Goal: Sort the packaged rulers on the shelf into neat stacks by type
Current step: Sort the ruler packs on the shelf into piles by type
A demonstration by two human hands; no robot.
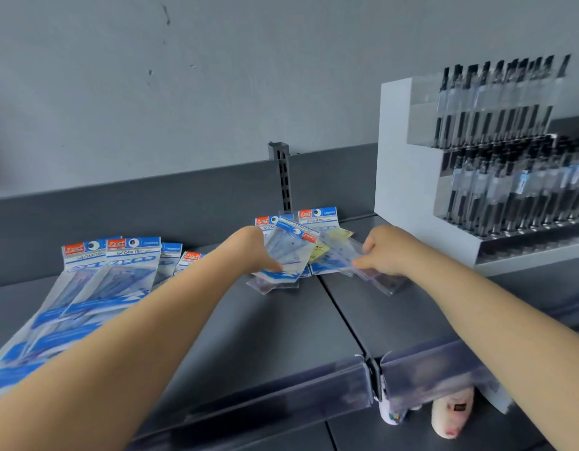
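Observation:
A loose pile of small packaged rulers (317, 252) with blue and red headers lies at the back middle of the grey shelf (255, 327). My left hand (259, 252) grips one tilted small pack (289, 252) at the pile's left side. My right hand (384, 252) pinches a clear pack (376, 278) at the pile's right edge. Several long packs marked GEOMETRIC (96, 281) lie fanned out on the shelf's left part, under my left forearm.
A white tiered display of black pens (496, 164) stands at the right on the shelf. A slotted upright post (283, 177) rises at the back behind the pile. Slippers (450, 415) show below the shelf's front lip.

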